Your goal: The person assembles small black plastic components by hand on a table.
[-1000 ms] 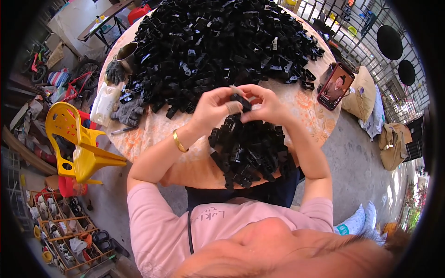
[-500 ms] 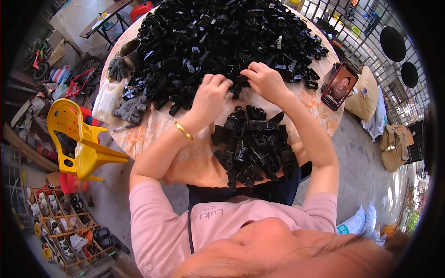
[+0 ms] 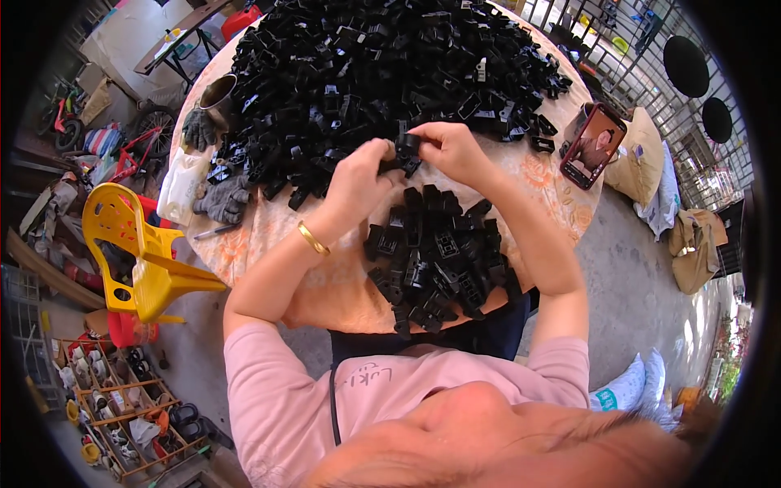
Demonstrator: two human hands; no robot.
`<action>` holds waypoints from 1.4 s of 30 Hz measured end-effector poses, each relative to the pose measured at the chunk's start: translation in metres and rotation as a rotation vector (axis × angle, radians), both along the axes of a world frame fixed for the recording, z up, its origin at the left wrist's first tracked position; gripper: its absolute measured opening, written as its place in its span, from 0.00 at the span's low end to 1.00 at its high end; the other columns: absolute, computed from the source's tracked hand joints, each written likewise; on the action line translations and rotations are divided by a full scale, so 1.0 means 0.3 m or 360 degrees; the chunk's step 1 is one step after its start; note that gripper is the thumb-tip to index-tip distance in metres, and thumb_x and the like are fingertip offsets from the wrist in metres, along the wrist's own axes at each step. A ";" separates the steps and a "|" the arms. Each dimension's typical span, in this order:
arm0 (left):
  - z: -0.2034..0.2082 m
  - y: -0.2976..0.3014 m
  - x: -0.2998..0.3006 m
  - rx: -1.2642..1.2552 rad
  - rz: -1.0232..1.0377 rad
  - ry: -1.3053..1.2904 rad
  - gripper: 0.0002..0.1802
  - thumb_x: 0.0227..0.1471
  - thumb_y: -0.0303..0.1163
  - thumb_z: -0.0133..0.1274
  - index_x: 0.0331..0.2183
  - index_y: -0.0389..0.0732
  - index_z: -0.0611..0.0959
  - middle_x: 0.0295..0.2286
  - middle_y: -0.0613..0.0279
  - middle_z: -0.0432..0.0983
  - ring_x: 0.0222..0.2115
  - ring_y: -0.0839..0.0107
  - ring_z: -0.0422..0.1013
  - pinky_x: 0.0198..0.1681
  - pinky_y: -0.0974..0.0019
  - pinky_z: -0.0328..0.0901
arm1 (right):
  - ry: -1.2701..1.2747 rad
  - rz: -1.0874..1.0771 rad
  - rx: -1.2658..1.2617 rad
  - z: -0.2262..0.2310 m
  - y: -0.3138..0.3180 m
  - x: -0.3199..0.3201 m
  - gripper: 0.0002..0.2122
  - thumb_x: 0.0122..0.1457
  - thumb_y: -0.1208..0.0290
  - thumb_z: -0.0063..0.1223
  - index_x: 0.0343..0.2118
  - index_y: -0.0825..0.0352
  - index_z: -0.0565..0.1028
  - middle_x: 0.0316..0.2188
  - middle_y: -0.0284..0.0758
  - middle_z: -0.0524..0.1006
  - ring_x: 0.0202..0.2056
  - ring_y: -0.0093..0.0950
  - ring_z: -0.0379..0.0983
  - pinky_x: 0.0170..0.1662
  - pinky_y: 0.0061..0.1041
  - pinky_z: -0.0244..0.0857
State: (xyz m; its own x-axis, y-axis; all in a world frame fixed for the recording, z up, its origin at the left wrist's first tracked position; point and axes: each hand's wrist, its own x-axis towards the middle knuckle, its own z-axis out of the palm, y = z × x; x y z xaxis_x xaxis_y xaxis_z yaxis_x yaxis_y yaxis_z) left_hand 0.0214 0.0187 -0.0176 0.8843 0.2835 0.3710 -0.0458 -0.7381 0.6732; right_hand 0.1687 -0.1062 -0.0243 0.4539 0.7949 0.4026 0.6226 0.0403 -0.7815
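Just beyond the small heap [image 3: 443, 259], my right hand [image 3: 457, 153] pinches a black part [image 3: 407, 146], my left hand [image 3: 360, 176] curled beside it, its grip I cannot tell.

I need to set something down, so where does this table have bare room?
Bare tablecloth shows between the near heap and the left forearm, and between the right forearm and the phone. It's crowded under the big far pile and along the left edge, with gloves and a metal container.
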 end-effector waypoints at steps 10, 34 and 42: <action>0.001 0.011 0.016 -0.1037 -0.0086 0.0042 0.16 0.40 0.21 0.58 0.36 0.34 0.77 0.28 0.61 0.70 0.32 0.75 0.69 0.34 0.72 0.65 | 0.0893 0.0149 0.0037 0.011 -0.038 -0.073 0.09 0.49 0.80 0.45 0.33 0.74 0.74 0.22 0.33 0.76 0.24 0.17 0.71 0.30 0.16 0.67; 0.045 0.040 0.000 -0.1241 -0.0421 -0.0166 0.20 0.40 0.19 0.59 0.38 0.34 0.72 0.30 0.68 0.72 0.31 0.81 0.69 0.39 0.76 0.66 | 0.1064 0.0087 0.0184 0.015 -0.036 -0.111 0.04 0.48 0.80 0.52 0.27 0.73 0.72 0.26 0.33 0.76 0.25 0.18 0.72 0.30 0.18 0.68; 0.035 0.026 0.000 -0.1365 -0.0474 -0.0150 0.20 0.40 0.19 0.60 0.40 0.32 0.76 0.32 0.68 0.74 0.34 0.82 0.68 0.40 0.76 0.66 | 0.0553 -0.0120 0.0146 -0.002 -0.044 -0.113 0.05 0.44 0.76 0.55 0.23 0.72 0.72 0.17 0.33 0.74 0.20 0.17 0.69 0.24 0.17 0.64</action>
State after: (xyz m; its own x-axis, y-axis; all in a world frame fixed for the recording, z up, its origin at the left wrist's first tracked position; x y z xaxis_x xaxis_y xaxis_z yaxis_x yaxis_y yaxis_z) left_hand 0.0215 0.0263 -0.0070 0.9417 0.2605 0.2128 -0.2369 0.0646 0.9694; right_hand 0.1349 -0.1194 -0.0250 0.6323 0.7215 0.2822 0.3245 0.0842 -0.9421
